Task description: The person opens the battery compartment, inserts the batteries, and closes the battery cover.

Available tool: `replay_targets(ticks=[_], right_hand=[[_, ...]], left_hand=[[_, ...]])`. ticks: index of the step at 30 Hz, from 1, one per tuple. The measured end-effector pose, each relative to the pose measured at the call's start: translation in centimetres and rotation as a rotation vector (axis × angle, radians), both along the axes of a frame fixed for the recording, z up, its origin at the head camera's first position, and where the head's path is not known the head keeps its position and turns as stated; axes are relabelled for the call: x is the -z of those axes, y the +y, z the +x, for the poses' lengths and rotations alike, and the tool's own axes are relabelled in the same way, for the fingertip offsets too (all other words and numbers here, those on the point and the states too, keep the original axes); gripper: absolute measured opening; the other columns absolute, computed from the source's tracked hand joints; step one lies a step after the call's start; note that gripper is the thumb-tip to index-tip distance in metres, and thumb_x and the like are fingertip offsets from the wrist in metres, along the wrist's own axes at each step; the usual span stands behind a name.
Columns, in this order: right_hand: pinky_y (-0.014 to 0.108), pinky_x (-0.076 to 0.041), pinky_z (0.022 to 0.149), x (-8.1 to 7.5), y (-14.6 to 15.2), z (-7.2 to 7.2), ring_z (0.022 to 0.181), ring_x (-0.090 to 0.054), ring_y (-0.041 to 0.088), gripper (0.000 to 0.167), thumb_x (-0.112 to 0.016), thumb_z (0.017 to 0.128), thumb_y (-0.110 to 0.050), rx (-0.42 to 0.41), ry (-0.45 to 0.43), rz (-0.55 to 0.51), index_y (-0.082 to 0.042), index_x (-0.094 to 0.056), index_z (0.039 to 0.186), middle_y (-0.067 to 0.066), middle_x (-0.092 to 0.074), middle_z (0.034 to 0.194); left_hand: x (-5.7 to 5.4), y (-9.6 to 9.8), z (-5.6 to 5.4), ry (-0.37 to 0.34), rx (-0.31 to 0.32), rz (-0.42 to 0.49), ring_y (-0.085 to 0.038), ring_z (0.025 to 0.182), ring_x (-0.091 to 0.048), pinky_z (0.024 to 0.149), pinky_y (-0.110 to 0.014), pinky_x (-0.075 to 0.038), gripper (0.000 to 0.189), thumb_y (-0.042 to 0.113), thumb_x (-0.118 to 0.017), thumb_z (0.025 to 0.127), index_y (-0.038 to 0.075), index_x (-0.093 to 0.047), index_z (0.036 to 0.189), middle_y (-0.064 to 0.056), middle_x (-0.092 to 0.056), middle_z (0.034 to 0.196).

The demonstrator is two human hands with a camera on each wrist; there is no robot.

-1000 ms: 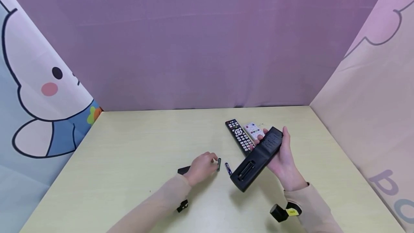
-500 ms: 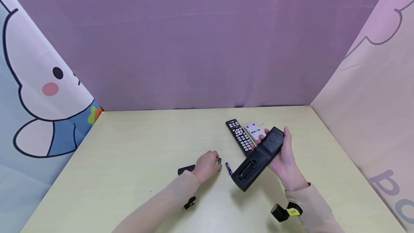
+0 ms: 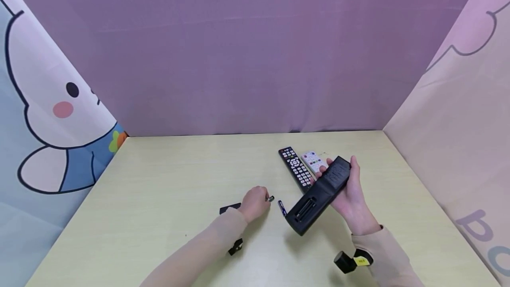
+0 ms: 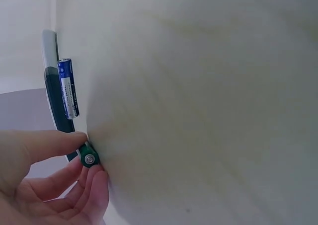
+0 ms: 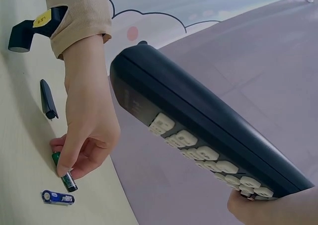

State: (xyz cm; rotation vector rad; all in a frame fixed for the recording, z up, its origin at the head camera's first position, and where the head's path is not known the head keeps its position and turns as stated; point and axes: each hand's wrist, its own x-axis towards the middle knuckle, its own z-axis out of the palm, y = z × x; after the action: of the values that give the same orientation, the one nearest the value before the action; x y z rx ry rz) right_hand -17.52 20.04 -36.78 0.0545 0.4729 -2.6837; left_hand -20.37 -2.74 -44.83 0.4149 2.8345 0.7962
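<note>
My left hand (image 3: 254,204) pinches a green battery (image 4: 90,155) between thumb and fingertips, low over the table. Beside it on the tabletop lies a blue battery (image 3: 282,207). A black remote control (image 3: 318,195) rests in my right hand (image 3: 351,198), its back turned up and tilted. The battery compartment (image 3: 306,208) in that back is uncovered and looks dark inside. Pale buttons (image 5: 208,153) on its underside show in the right wrist view. A small black cover (image 3: 229,208) lies just behind my left wrist, partly hidden by it.
A second black remote (image 3: 295,167) with white buttons lies past the held one. Next to it is a white remote (image 3: 314,161), partly hidden by my right fingers. A purple cloth wall (image 3: 255,56) closes off the table's back, with printed cloth walls at both sides.
My left hand has moved slightly right and closed its fingers on the green battery, which has turned from upright to slanted. My right hand and the remote have stayed almost still.
</note>
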Motion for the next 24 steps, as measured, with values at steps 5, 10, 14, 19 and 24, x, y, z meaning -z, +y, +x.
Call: replay_targets(ticks=[5, 10, 14, 19, 24], right_hand=[[0.04, -0.041, 0.083, 0.0, 0.0, 0.0, 0.077, -0.048, 0.022, 0.054, -0.049, 0.079, -0.06, 0.004, -0.01, 0.005, -0.012, -0.046, 0.102, 0.007, -0.048, 0.086], [0.04, -0.041, 0.083, 0.0, -0.1, 0.0, 0.077, -0.048, 0.022, 0.054, -0.049, 0.079, -0.06, 0.006, -0.013, 0.003, -0.012, -0.045, 0.103, 0.007, -0.048, 0.086], [0.04, -0.041, 0.083, 0.0, -0.1, 0.0, 0.077, -0.048, 0.022, 0.054, -0.05, 0.079, -0.059, 0.01, -0.016, 0.005, -0.012, -0.044, 0.104, 0.007, -0.048, 0.086], [0.04, -0.041, 0.083, 0.1, -0.2, -0.1, 0.078, -0.049, 0.022, 0.053, -0.049, 0.079, -0.059, -0.001, 0.007, 0.0, -0.011, -0.046, 0.103, 0.007, -0.048, 0.086], [0.04, -0.042, 0.084, 0.2, -0.2, -0.2, 0.078, -0.05, 0.022, 0.052, -0.049, 0.08, -0.058, -0.018, 0.037, -0.01, -0.01, -0.049, 0.1, 0.008, -0.05, 0.086]], left_hand=[[0.1, -0.2, 0.0, -0.033, -0.007, 0.053, -0.022, 0.075, -0.055, 0.07, -0.032, -0.047, 0.009, 0.003, -0.063, 0.075, -0.001, -0.061, 0.083, -0.009, -0.06, 0.081], [0.0, -0.5, 0.1, -0.07, -0.008, 0.125, -0.016, 0.066, -0.05, 0.062, -0.028, -0.044, 0.012, 0.006, -0.063, 0.077, -0.001, -0.061, 0.086, -0.005, -0.056, 0.074], [-0.7, -0.7, 0.5, -0.079, 0.007, 0.191, -0.011, 0.059, -0.046, 0.055, -0.022, -0.04, 0.014, 0.008, -0.063, 0.079, -0.001, -0.061, 0.089, -0.001, -0.052, 0.068], [-2.2, -0.9, 1.3, -0.052, 0.032, 0.257, -0.008, 0.06, -0.045, 0.054, -0.019, -0.04, 0.012, 0.007, -0.062, 0.078, 0.0, -0.062, 0.088, 0.001, -0.053, 0.069], [-3.4, -1.1, 2.1, -0.029, 0.051, 0.307, -0.007, 0.062, -0.047, 0.055, -0.019, -0.041, 0.011, 0.007, -0.061, 0.078, 0.002, -0.062, 0.087, 0.001, -0.055, 0.072]])
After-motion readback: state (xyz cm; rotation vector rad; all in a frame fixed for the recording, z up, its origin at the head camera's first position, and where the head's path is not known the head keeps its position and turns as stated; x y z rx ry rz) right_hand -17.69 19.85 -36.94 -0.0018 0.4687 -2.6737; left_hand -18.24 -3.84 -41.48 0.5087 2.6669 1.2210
